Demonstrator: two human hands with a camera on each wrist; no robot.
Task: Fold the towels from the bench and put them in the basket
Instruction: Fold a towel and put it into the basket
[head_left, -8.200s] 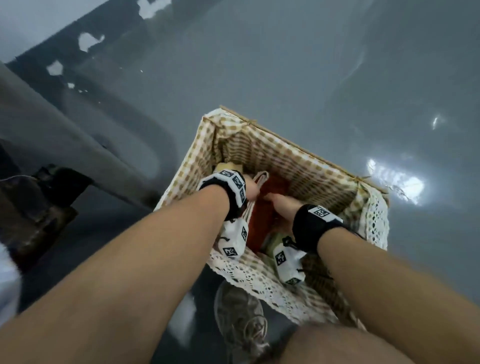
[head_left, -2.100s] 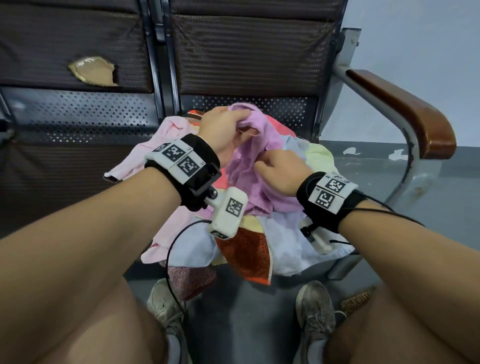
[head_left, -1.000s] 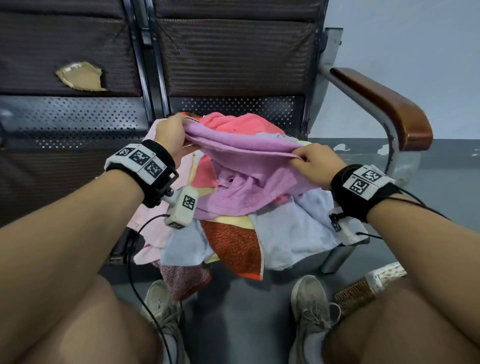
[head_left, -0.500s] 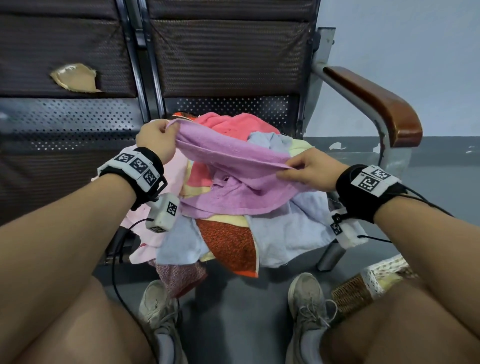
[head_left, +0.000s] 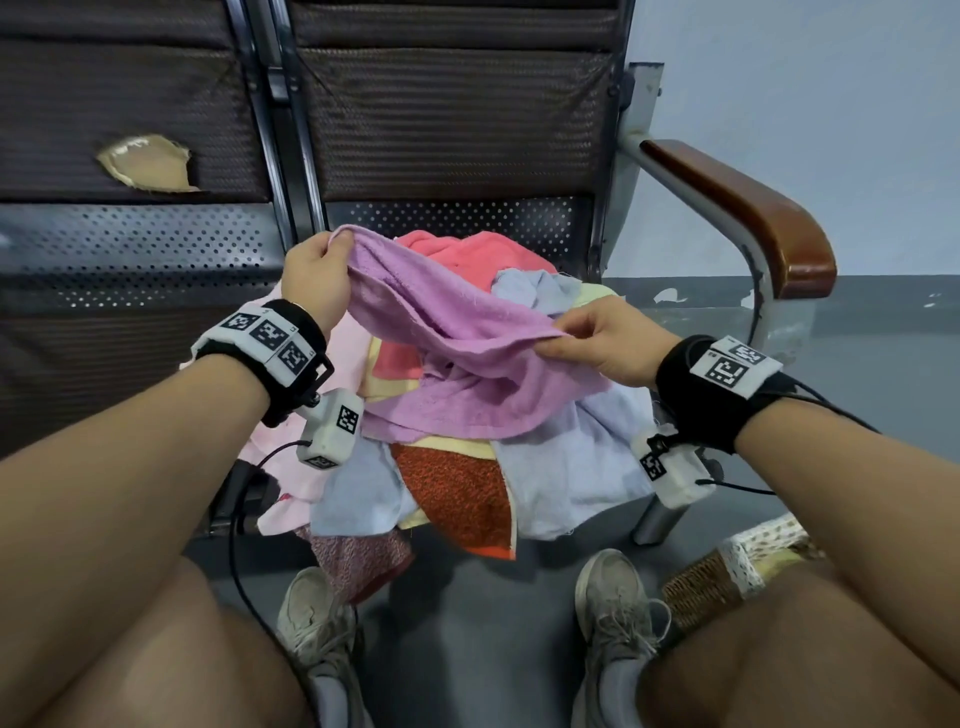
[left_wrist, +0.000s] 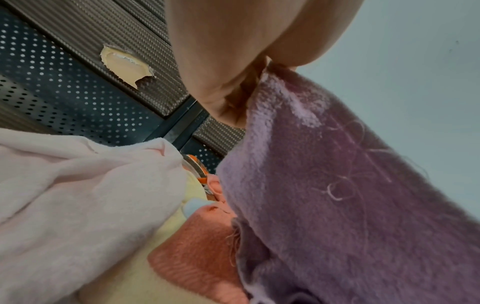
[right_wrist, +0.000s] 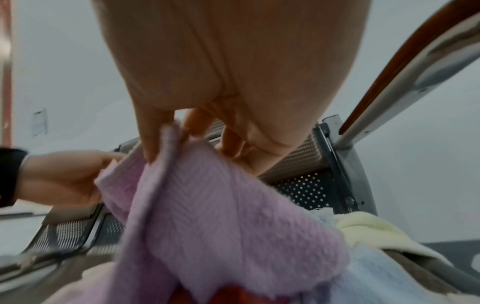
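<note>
Towels (head_left: 467, 452) lie heaped on the bench (head_left: 156, 249), and the purple towel (head_left: 457, 332) that was a bunched lump two seconds ago is now stretched between my hands above the pile, so I judge the spreading nearly done and the first fold next. On the left, my left hand (head_left: 314, 280) is raised over the pale pink towel (head_left: 291, 467), knuckles up, thumb and curled fingers clamped on one corner. Across the middle the cloth sags, its lower part draped on the heap. On the right, my right hand (head_left: 602, 343) sits lower, fingertips (right_wrist: 150, 144) pinching the opposite edge. Farther right, by my knee, the basket (head_left: 727, 571) waits on the floor.
</note>
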